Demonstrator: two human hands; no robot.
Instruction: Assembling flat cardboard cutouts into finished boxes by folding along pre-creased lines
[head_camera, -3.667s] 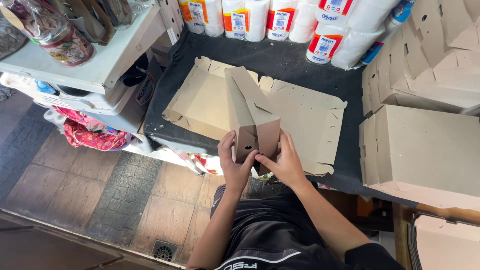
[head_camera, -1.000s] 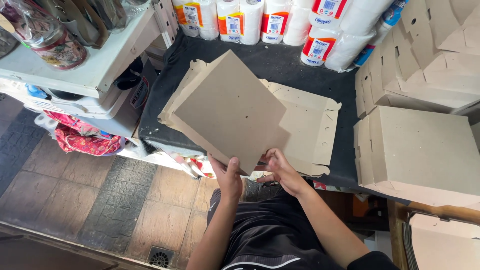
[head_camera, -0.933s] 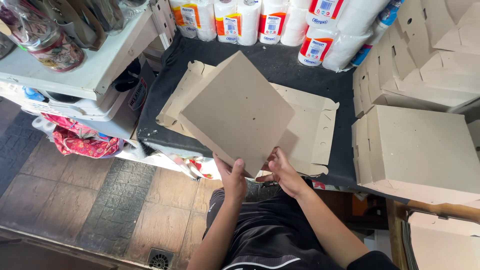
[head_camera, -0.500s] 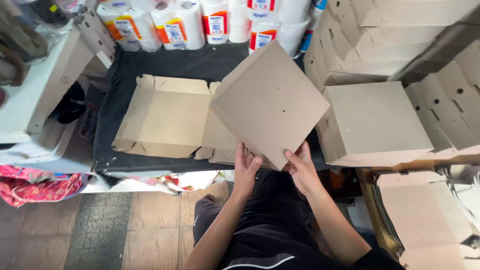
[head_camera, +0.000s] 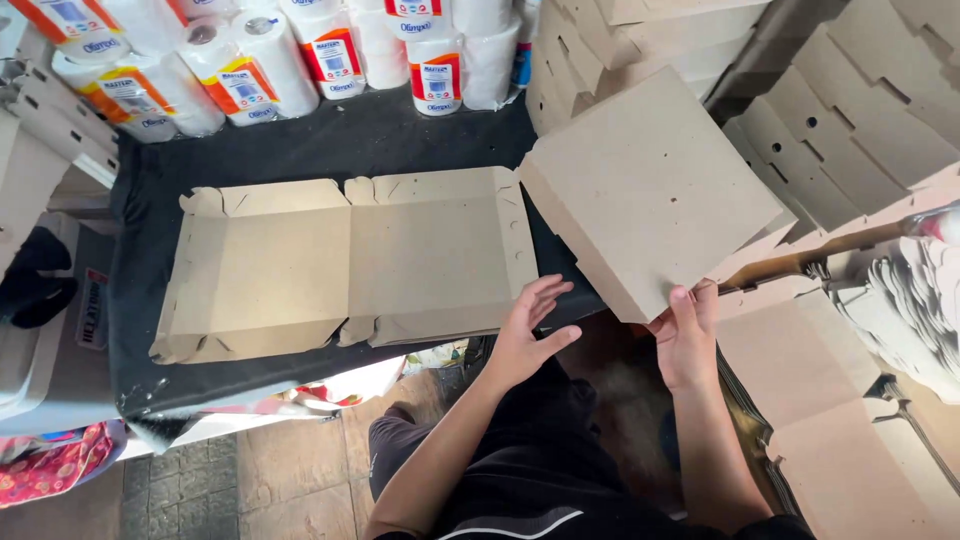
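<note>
Folded cardboard box (head_camera: 650, 190) done, pinched at its lower corner by right hand (head_camera: 686, 338), fingers clamped, just right of flat blank (head_camera: 345, 260). Left hand (head_camera: 528, 335) open, fingers apart, touching that blank's near edge. Blank on black counter (head_camera: 330, 140) not yet folded.

Looks like a small packing workshop or shop back room where cardboard boxes get folded. Just ahead of the left hand (head_camera: 530, 335), a flat unfolded box blank (head_camera: 345, 262) spread on a black-covered worktable (head_camera: 330, 145). Beyond that blank, well ahead of the hand, a row of wrapped paper rolls (head_camera: 300, 50) with red and orange labels, stocked like goods. Above and to the right of the right hand (head_camera: 685, 335), stacks of folded cardboard boxes (head_camera: 860, 100) piled high. Below and right of that hand, more flat cardboard sheets (head_camera: 850, 400). Underfoot, worn floor tiles (head_camera: 250, 480).
</note>
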